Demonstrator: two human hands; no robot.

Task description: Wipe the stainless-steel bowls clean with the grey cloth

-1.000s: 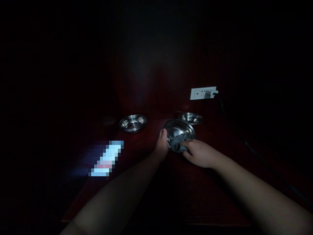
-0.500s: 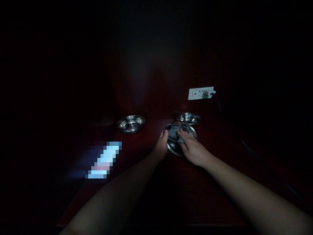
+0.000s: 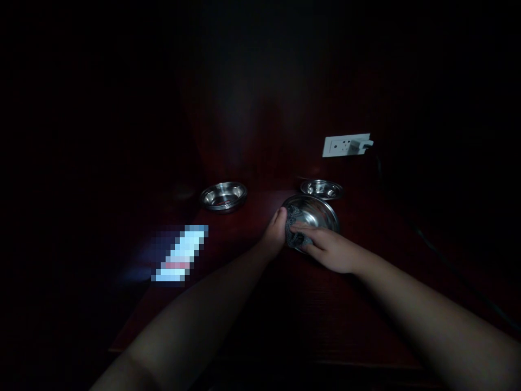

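Note:
A shiny steel bowl (image 3: 321,212) is tilted with its inside towards me. My left hand (image 3: 275,234) grips its left rim, thumb on top and the other fingers hidden behind. In my right hand (image 3: 331,247) is a dark grey patterned cloth (image 3: 293,228), pressed against the lower left of the bowl's inside. The fingers of that hand point left and lie over the cloth.
Steel bowls, seemingly stacked, (image 3: 223,196) stand at the back left of the dark red table (image 3: 244,239). Another steel bowl (image 3: 321,189) sits behind the held one. A bright blurred-out screen (image 3: 181,254) lies left. A wall socket (image 3: 345,145) holds a plug; a cable (image 3: 448,266) runs right.
My right hand has moved the cloth from the bowl's upper middle to its lower left. The bowl's inside now shows more. The whole view has shifted slightly.

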